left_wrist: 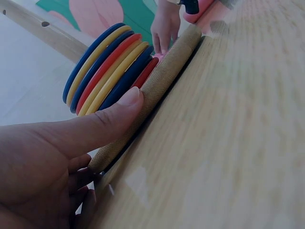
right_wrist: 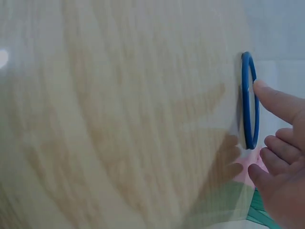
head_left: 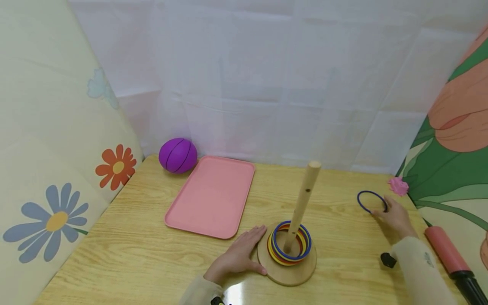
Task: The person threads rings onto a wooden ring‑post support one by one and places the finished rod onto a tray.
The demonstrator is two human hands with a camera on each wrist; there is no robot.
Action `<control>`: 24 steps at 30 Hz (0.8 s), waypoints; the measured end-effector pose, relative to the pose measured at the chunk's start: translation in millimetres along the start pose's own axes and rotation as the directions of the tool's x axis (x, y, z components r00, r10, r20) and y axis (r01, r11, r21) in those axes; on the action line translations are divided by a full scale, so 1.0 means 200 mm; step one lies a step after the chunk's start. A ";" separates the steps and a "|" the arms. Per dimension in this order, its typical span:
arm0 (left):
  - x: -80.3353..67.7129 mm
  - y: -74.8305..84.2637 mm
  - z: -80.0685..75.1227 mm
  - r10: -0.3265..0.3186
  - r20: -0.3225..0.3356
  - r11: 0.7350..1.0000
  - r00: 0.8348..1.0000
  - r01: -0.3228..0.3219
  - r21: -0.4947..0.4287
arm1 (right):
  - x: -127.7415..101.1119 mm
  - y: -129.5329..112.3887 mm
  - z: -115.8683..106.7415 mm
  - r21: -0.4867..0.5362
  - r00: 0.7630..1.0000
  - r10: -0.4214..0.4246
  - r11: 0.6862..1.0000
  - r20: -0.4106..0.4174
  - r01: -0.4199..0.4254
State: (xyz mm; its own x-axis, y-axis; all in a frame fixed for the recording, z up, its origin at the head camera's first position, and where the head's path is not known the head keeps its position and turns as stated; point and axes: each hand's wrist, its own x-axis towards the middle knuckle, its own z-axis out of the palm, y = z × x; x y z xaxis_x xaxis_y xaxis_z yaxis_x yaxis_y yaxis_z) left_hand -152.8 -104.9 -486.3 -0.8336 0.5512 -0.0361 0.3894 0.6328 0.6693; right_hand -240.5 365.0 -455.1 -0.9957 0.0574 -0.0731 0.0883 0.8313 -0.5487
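Note:
A wooden post (head_left: 303, 197) stands on a round wooden base (head_left: 284, 277), with a stack of blue, yellow and red rings (left_wrist: 106, 67) around its foot. My left hand (head_left: 241, 256) rests against the left side of the base; its thumb touches the near rim and the fingers stretch along the edge. Far to the right, my right hand (head_left: 396, 216) is at the right edge of a loose blue ring (right_wrist: 246, 100). The thumb touches that ring in the right wrist view, while the other fingers stand apart from the thumb, loosely bent.
A pink tray (head_left: 213, 195) lies left of the base, and a purple ball (head_left: 178, 155) sits at the back left corner. Behind my right hand is a small pink bumpy object (head_left: 398, 186). A pink and black cylinder (head_left: 447, 252) lies along the right edge.

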 end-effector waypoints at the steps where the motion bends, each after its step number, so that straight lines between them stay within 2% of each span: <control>1: 0.00 0.00 0.00 0.001 0.000 1.000 1.000 -0.001 -0.003 | 0.00 0.00 0.00 -0.004 1.000 -0.010 1.000 -0.009 0.010; 5: 0.00 0.00 0.00 0.005 -0.003 1.000 1.000 -0.005 -0.007 | -0.01 0.02 0.01 -0.009 0.999 -0.031 0.999 -0.028 0.031; 13: 0.00 0.01 0.00 0.004 -0.005 1.000 1.000 -0.004 -0.009 | 0.00 0.03 0.02 -0.048 1.000 -0.015 0.999 -0.012 0.014; 24: 0.00 0.01 0.00 0.002 0.000 1.000 1.000 -0.002 0.005 | 0.03 0.03 0.04 -0.016 0.997 0.081 0.997 0.012 -0.081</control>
State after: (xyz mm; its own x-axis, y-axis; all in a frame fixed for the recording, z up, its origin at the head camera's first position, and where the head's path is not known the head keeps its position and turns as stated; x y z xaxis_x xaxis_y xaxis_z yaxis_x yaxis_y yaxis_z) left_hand -152.1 -104.1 -484.2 -0.8330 0.5522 -0.0348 0.3929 0.6346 0.6655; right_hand -245.2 366.3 -465.8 -0.9848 0.1182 -0.1276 0.1683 0.8328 -0.5273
